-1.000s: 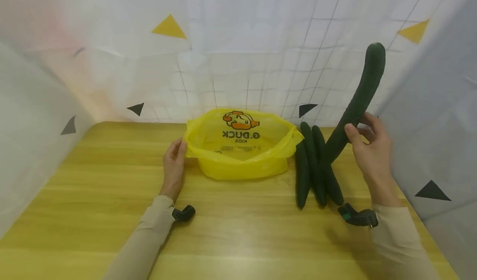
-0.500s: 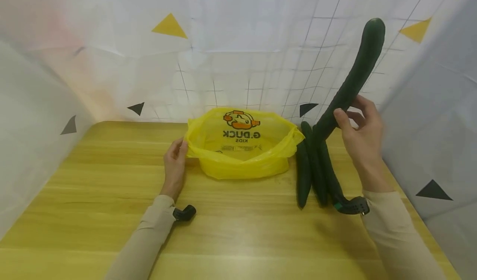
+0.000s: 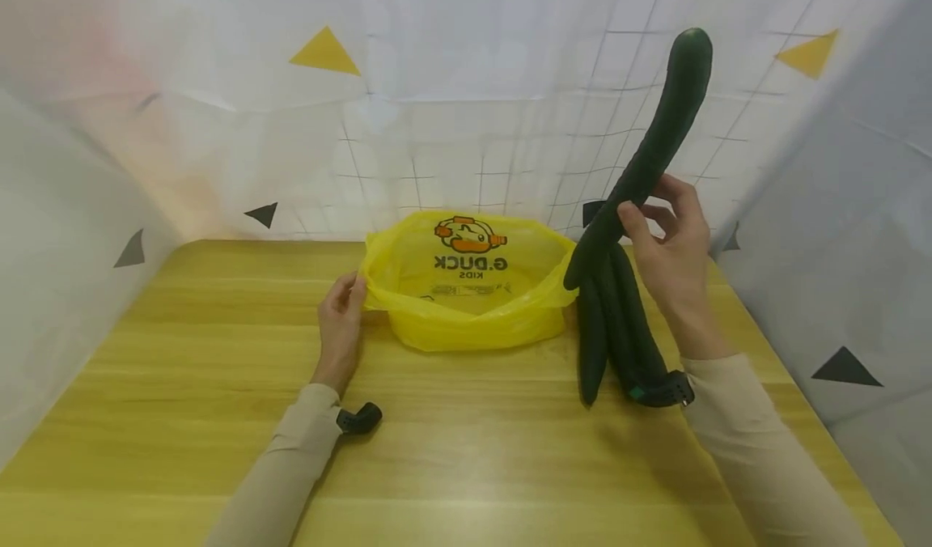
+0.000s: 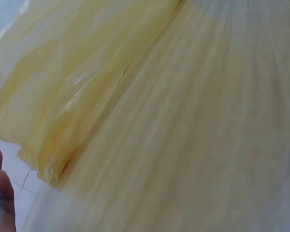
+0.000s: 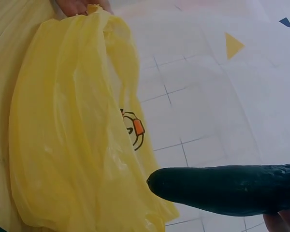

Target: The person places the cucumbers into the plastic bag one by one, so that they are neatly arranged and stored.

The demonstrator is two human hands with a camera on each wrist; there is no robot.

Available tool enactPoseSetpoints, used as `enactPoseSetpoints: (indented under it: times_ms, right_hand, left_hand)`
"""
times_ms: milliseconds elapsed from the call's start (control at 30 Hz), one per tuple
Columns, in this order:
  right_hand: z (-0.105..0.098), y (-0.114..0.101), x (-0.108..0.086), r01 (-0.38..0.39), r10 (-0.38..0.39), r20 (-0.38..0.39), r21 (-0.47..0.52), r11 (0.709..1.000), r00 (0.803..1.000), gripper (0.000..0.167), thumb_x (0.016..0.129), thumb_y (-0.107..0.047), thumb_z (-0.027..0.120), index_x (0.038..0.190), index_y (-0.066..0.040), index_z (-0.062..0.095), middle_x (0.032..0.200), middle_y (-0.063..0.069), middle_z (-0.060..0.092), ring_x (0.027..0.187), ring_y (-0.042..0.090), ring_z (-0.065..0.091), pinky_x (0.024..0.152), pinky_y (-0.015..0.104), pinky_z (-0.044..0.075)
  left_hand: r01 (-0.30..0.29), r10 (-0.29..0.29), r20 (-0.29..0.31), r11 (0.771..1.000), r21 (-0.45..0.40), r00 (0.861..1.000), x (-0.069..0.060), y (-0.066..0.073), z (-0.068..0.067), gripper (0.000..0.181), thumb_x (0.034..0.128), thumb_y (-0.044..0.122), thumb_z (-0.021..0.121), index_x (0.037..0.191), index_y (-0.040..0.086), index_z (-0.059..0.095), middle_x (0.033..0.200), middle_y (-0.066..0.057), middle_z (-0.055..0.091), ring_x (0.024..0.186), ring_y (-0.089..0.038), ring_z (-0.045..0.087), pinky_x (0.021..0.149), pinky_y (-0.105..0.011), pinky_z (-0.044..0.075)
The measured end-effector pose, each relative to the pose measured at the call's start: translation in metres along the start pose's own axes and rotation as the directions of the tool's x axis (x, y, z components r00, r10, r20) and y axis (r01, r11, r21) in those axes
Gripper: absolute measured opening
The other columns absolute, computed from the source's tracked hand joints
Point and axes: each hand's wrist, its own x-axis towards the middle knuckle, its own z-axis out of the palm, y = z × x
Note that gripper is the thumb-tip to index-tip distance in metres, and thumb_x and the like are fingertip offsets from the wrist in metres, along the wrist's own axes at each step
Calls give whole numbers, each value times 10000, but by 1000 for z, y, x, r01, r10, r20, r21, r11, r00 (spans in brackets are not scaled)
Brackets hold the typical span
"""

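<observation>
My right hand (image 3: 674,248) grips a long dark-green cucumber (image 3: 658,138) between thumb and fingers, around its middle. The cucumber is tilted, its upper end up and to the right. Its lower end is at the right side of the opening of a yellow plastic bag (image 3: 473,332); whether it touches the bag I cannot tell. My left hand (image 3: 341,320) pinches the bag's left rim. In the right wrist view, the cucumber (image 5: 227,188) points towards the bag (image 5: 72,130). In the left wrist view, only a few fingertips (image 4: 6,193) show beside the bag (image 4: 77,82).
Several more cucumbers (image 3: 593,345) lie side by side on the wooden table (image 3: 466,450), right of the bag. My right wrist strap (image 3: 662,389) partly covers them. White sheeting (image 3: 466,45) with yellow and black triangles stands behind and at both sides.
My right hand has moved left and up with the cucumber, bringing its lower end from over the other cucumbers to the bag's right rim. My left hand stays at the bag's left rim.
</observation>
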Motion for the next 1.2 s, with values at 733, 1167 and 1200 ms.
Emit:
enactPoseSetpoints:
  times_ms: [733,1167,1200]
  right_hand:
    - [38,16,13,10,-8,171,-12,1000,985,459,901,-98,628,1319,-87,437,1243,75,508,950,157,555,803,132,503]
    - [54,23,17,26,-2,272,-85,996,962,483,895,-50,624,1310,-4,381,1291,139,486,1156,286,553,918,301,506]
    - [55,25,18,34,-9,279,-86,996,960,483,895,-44,623,1308,5,377,1295,142,480,1163,287,549,922,316,504]
  left_hand:
    - [-22,22,11,1000,18,1000,-1,-2,-1,313,969,276,536,1162,50,636,1070,-8,646,962,-101,576,853,-203,457]
    - [-21,21,24,1000,12,999,-2,-2,9,309,968,274,539,1167,58,635,1068,-7,648,936,-104,578,830,-212,462]
    - [-21,20,27,1000,13,999,-2,-2,9,311,968,276,538,1170,59,634,1077,-12,647,943,-105,578,836,-213,461]
